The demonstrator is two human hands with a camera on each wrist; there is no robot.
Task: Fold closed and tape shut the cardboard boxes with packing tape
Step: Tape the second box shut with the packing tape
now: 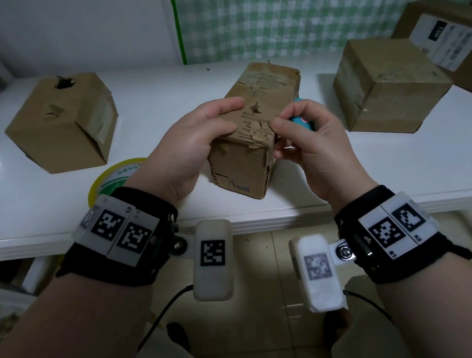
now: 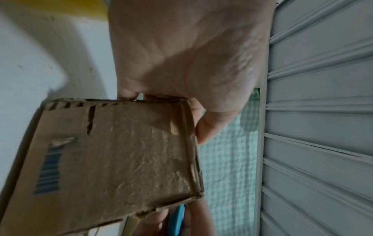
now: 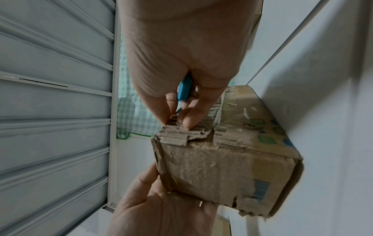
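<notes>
My left hand (image 1: 191, 151) grips a worn, folded-shut box (image 1: 256, 127) above the table (image 1: 151, 106) while my right hand (image 1: 308, 145) clutches a blue cutter (image 1: 300, 119), its fingers (image 3: 188, 119) on the box's torn edge; taping seems unfinished, the tape roll (image 1: 109, 178) idle nearby.

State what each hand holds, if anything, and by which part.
The left hand grips the worn cardboard box by its near left top edge. The right hand holds a blue tool in its palm while pinching the box's near right corner.
</notes>
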